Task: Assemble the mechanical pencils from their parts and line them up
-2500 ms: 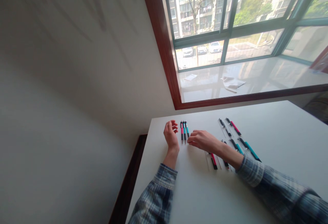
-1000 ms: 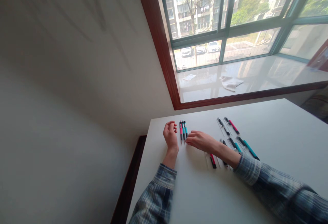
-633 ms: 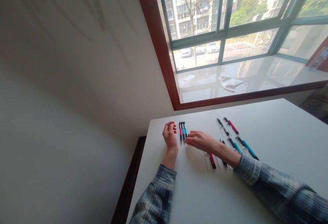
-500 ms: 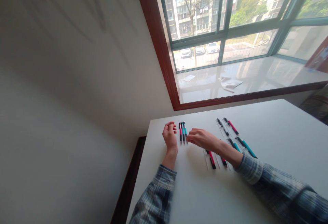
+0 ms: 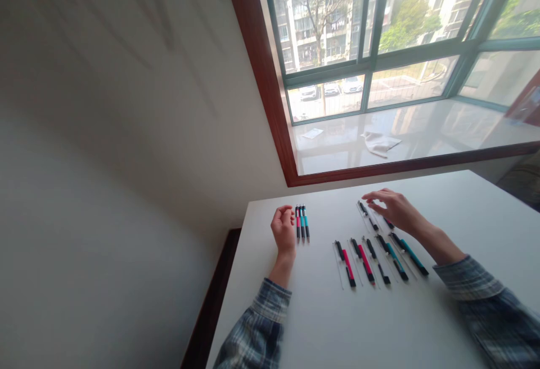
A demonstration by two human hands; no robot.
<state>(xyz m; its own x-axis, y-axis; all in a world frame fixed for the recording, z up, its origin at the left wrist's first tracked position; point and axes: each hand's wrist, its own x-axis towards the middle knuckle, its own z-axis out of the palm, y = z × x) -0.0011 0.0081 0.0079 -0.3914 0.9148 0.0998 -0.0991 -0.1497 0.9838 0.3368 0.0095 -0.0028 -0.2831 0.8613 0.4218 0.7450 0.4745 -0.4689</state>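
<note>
My left hand (image 5: 283, 229) rests on its edge on the white table, fingers loosely curled with nothing seen in them. Just right of it three assembled click pens (image 5: 302, 224) lie side by side, one pink and two teal. My right hand (image 5: 396, 209) is over the back row of pen parts, thumb and fingers apart and no object visible between them. Under it a pink pen barrel (image 5: 388, 224) is mostly covered. Beside its fingertips lies a black pen barrel (image 5: 368, 215). Nearer me runs a row of dismantled pens, with pink barrels (image 5: 348, 268), black and teal barrels (image 5: 414, 257) and thin refills.
The white table (image 5: 312, 313) meets the wall (image 5: 169, 200) on the left and a red-brown window frame (image 5: 337, 176) at the back. On the sill behind lie a crumpled white cloth (image 5: 380, 143) and a flat paper (image 5: 313, 133).
My right hand has left the third assembled pen and moved right and back, over the rear pen parts. The front row of parts is uncovered. My left hand has stayed in place.
</note>
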